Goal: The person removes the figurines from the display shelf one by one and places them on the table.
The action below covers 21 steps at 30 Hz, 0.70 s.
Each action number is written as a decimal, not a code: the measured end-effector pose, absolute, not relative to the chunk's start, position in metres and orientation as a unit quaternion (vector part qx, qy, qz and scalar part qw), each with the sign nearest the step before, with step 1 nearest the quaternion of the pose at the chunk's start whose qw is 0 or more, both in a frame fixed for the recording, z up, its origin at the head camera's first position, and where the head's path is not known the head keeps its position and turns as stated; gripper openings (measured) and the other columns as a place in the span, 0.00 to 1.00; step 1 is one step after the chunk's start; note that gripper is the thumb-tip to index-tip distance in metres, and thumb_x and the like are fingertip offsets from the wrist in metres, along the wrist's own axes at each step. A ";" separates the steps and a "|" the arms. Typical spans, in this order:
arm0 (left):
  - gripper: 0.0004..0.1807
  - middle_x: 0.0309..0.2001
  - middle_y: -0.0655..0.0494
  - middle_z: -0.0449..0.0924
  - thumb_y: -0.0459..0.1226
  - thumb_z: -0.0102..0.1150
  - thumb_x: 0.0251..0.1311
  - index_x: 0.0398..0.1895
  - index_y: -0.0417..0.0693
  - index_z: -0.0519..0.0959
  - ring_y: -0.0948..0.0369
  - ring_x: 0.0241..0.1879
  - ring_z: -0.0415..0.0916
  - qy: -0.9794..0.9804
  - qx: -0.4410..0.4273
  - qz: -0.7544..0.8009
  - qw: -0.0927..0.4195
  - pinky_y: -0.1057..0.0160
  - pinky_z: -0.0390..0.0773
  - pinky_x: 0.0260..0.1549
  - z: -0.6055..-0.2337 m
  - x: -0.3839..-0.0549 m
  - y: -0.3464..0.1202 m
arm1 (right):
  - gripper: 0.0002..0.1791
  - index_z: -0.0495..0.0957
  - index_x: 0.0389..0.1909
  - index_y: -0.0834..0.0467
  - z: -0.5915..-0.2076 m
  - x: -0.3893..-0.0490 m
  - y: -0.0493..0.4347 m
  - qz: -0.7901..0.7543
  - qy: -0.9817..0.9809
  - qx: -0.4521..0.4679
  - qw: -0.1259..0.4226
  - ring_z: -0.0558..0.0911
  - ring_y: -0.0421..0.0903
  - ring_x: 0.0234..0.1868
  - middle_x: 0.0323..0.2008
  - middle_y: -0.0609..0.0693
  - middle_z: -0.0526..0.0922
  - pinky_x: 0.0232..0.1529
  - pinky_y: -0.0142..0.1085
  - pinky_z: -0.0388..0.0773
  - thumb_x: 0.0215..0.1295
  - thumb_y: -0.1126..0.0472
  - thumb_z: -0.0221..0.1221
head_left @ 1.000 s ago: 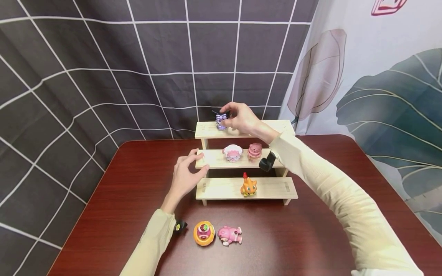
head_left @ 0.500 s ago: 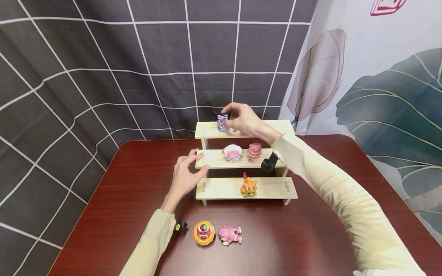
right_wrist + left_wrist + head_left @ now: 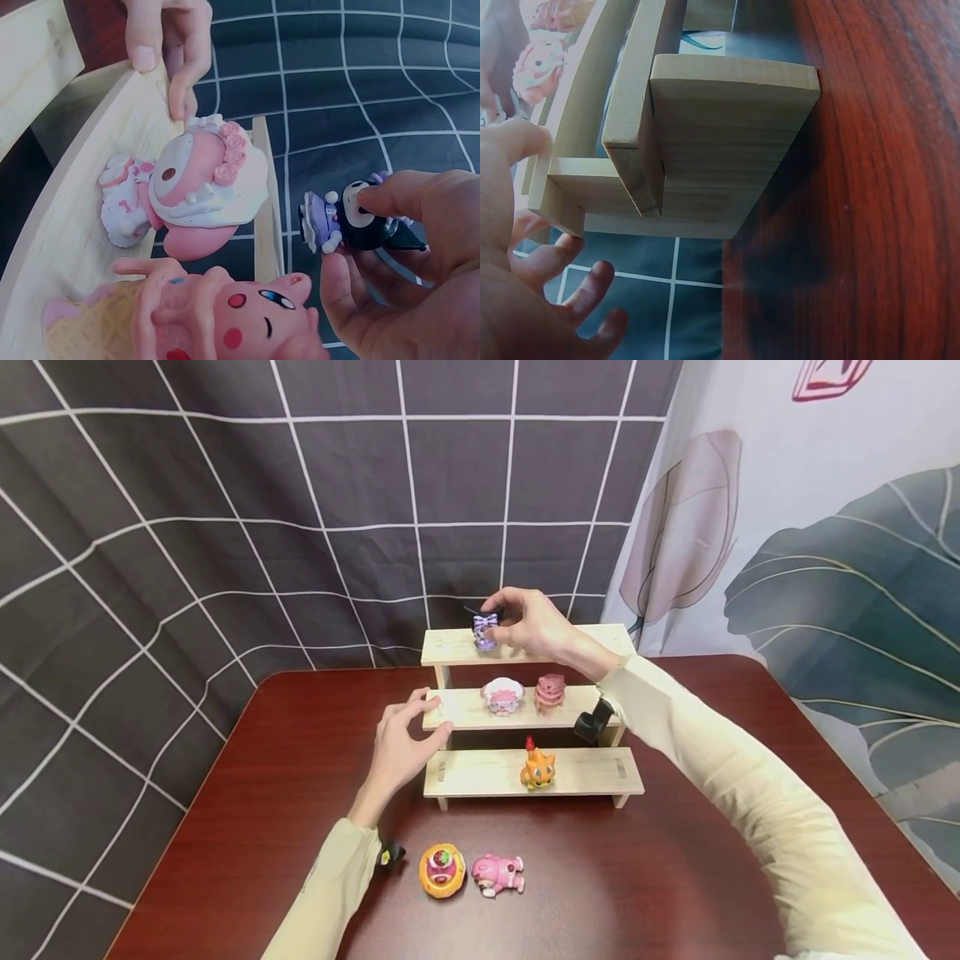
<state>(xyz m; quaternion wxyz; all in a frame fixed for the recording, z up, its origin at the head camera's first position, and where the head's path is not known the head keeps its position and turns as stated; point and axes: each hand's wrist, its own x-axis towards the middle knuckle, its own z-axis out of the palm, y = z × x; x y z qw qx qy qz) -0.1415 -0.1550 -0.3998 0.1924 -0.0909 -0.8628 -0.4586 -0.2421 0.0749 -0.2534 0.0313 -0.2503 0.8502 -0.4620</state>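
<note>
My right hand (image 3: 536,625) pinches a small black-and-purple figurine (image 3: 485,632) by its head, at the left part of the top board. In the right wrist view this figurine (image 3: 337,214) lies between thumb and fingers; whether its base touches the board is unclear. My left hand (image 3: 405,739) holds the left end of the middle board of the three-tier wooden display stand (image 3: 468,774), thumb on one side and fingers on the other. On that middle board stand a pink-and-white figurine (image 3: 502,696) and a pink figurine on an ice-cream cone (image 3: 217,315).
An orange figurine (image 3: 538,769) with a red tail tip stands on the lowest board. In front of the stand, a round orange toy (image 3: 442,870) and a pink figurine (image 3: 498,874) lying down rest on the brown table (image 3: 637,893). A dark grid curtain (image 3: 337,477) hangs behind.
My right hand has shifted the black-and-purple figurine slightly right along the top board. The left hand stays at the middle board's end. The head view has tilted a little.
</note>
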 end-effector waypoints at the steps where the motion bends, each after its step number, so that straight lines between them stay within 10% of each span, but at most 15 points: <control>1: 0.24 0.64 0.51 0.76 0.42 0.73 0.54 0.56 0.49 0.84 0.50 0.54 0.69 -0.863 -0.091 -0.459 0.192 0.44 0.68 0.48 -0.400 -0.141 -0.155 | 0.18 0.78 0.51 0.64 -0.253 -0.241 0.075 -0.465 0.848 -0.250 0.034 0.79 0.47 0.30 0.38 0.57 0.82 0.29 0.36 0.80 0.60 0.71 0.66; 21: 0.24 0.64 0.54 0.76 0.43 0.73 0.55 0.56 0.49 0.84 0.51 0.54 0.69 -0.864 -0.086 -0.459 0.189 0.44 0.68 0.48 -0.399 -0.140 -0.155 | 0.18 0.80 0.50 0.63 -0.247 -0.211 0.090 -0.447 0.846 -0.290 0.022 0.81 0.48 0.35 0.40 0.54 0.84 0.35 0.34 0.73 0.58 0.69 0.68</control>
